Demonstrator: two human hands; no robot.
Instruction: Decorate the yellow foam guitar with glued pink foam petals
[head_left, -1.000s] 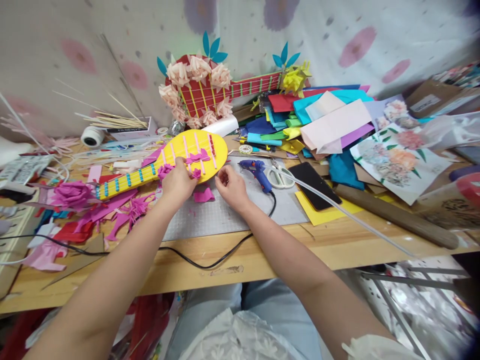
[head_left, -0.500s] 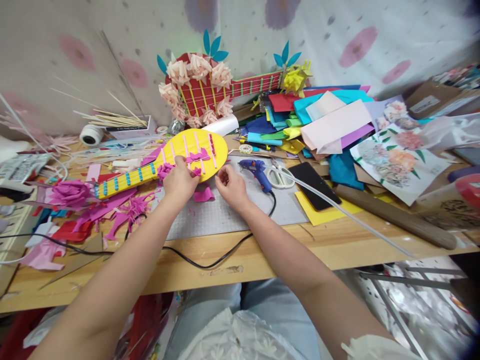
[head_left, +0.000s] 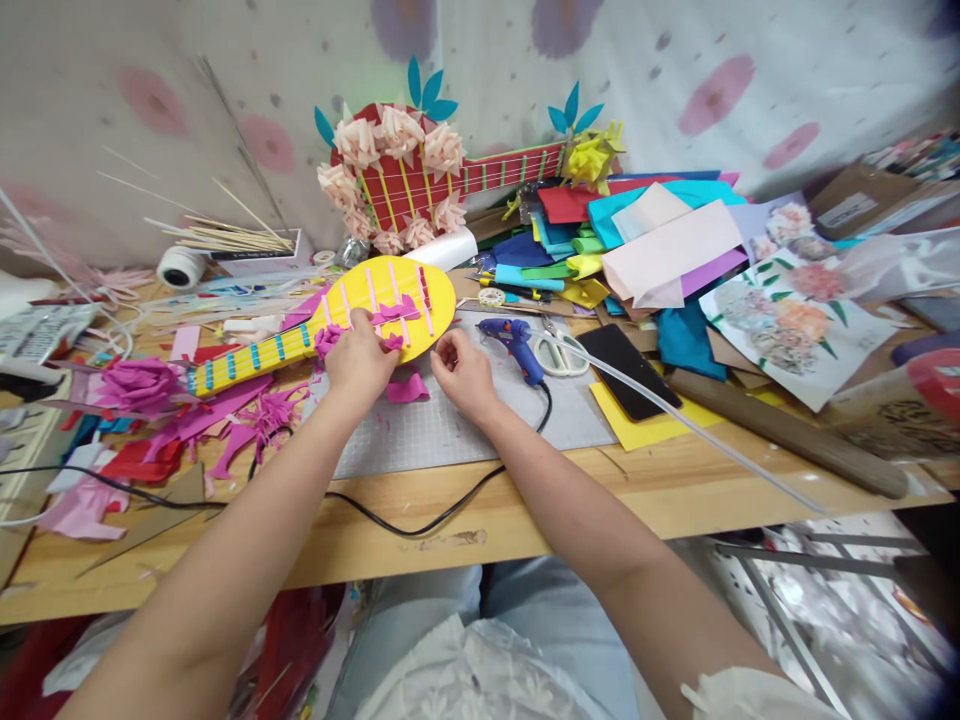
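Fingers on yellow guitar edge

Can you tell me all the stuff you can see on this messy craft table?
yellow paper guitar: one, yellow with pink strings, middle of the table
red paper guitar: one, red with peach flowers, against the wall
glue gun: one, blue, on the grey mat
scissors: one pair, white handles, right of the glue gun
phone: one, black, on yellow paper
paper sheets: many, mixed colours, piled at the back right
pink flower: one, magenta, left
left hand: on the yellow paper guitar
right hand: beside the guitar's edge
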